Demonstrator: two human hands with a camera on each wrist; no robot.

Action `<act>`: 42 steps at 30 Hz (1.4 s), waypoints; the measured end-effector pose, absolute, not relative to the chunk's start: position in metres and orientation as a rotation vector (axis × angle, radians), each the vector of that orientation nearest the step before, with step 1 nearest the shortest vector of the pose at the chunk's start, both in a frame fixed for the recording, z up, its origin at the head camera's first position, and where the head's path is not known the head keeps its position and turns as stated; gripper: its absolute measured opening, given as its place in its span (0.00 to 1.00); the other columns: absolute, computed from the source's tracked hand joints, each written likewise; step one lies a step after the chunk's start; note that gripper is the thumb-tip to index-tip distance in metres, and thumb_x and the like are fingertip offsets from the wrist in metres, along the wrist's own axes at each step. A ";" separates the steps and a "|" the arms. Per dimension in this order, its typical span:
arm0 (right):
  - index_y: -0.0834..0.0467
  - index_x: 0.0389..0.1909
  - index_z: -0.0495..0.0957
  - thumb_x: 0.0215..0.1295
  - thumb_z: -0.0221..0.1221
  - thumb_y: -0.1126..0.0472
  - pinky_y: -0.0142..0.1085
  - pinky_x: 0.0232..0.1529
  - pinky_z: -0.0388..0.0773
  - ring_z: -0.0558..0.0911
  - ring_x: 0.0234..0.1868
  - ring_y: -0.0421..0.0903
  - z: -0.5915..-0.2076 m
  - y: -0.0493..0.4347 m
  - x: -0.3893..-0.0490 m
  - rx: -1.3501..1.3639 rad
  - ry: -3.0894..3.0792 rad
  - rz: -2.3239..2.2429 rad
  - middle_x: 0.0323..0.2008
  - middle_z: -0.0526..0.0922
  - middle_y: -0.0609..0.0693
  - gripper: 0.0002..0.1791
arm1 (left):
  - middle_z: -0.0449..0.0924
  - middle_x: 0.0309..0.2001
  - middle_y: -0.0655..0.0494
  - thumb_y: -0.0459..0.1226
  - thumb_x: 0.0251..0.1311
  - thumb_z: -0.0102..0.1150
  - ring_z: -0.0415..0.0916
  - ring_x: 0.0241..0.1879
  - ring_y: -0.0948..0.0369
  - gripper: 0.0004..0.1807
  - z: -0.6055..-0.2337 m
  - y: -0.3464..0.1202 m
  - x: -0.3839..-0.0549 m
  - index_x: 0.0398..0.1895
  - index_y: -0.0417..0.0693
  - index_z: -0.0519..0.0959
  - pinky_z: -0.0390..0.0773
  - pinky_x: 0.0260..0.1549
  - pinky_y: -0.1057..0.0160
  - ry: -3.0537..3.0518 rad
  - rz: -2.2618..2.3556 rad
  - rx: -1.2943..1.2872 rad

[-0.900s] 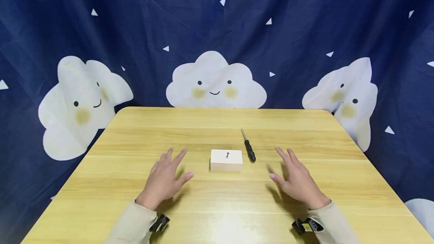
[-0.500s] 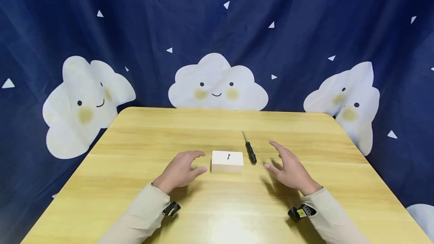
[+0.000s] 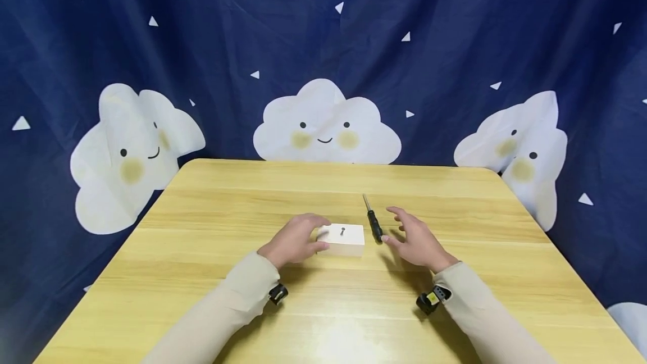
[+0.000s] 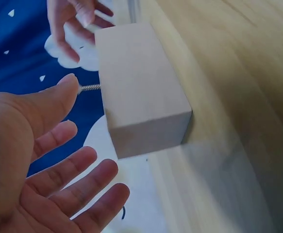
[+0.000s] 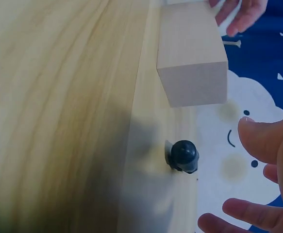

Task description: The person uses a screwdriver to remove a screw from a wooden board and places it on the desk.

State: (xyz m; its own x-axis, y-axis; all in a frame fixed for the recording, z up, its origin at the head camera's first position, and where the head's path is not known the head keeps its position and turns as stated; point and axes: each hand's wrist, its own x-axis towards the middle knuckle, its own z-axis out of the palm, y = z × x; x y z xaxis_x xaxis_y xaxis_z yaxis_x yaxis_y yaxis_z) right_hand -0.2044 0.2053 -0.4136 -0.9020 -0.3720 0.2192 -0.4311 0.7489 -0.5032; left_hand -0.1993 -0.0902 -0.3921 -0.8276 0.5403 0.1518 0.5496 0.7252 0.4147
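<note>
While nothing is gripped by the loose-fingered left hand (image 3: 295,240) or right hand (image 3: 417,243), the block (image 3: 345,243), midway between the side edges of the desk (image 3: 227,190), is judged light, rigid, best held by its ends.

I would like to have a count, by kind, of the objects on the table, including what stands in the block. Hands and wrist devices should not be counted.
Pale block: 1
Screw standing in the block: 1
Screwdriver with black handle: 1
Total: 3
</note>
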 end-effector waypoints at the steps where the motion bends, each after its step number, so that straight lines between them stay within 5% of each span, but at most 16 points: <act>1: 0.54 0.65 0.57 0.58 0.61 0.51 0.51 0.43 0.73 0.77 0.45 0.60 -0.414 0.204 -0.206 0.654 -2.845 0.857 0.54 0.71 0.64 0.36 | 0.74 0.53 0.53 0.46 0.54 0.62 0.68 0.55 0.56 0.26 -0.393 -0.087 -0.201 0.54 0.45 0.73 0.65 0.55 0.58 -2.894 -0.696 -0.935; 10: 0.54 0.63 0.60 0.59 0.60 0.52 0.47 0.39 0.75 0.79 0.36 0.52 -0.416 0.193 -0.223 0.658 -2.880 0.865 0.49 0.74 0.64 0.32 | 0.78 0.48 0.53 0.45 0.53 0.63 0.73 0.46 0.58 0.23 -0.389 -0.070 -0.210 0.51 0.44 0.76 0.72 0.45 0.61 -2.924 -0.662 -0.956; 24: 0.57 0.61 0.64 0.59 0.60 0.54 0.47 0.41 0.74 0.77 0.32 0.45 -0.427 0.177 -0.240 0.559 -3.003 0.883 0.48 0.75 0.62 0.30 | 0.80 0.45 0.55 0.41 0.51 0.65 0.75 0.47 0.57 0.10 -0.391 -0.066 -0.217 0.34 0.48 0.81 0.72 0.48 0.62 -2.945 -0.596 -0.963; 33: 0.57 0.54 0.71 0.55 0.64 0.54 0.45 0.41 0.72 0.75 0.34 0.48 -0.434 0.172 -0.242 0.550 -3.013 0.820 0.36 0.76 0.54 0.26 | 0.80 0.46 0.56 0.43 0.48 0.67 0.74 0.49 0.57 0.17 -0.393 -0.066 -0.218 0.42 0.47 0.82 0.71 0.49 0.61 -3.062 -0.669 -0.817; 42: 0.55 0.50 0.76 0.53 0.65 0.57 0.45 0.41 0.72 0.75 0.38 0.50 -0.435 0.172 -0.244 0.595 -2.993 0.810 0.35 0.78 0.54 0.22 | 0.79 0.48 0.55 0.43 0.48 0.66 0.73 0.50 0.56 0.16 -0.391 -0.064 -0.217 0.41 0.47 0.82 0.70 0.51 0.60 -3.074 -0.688 -0.788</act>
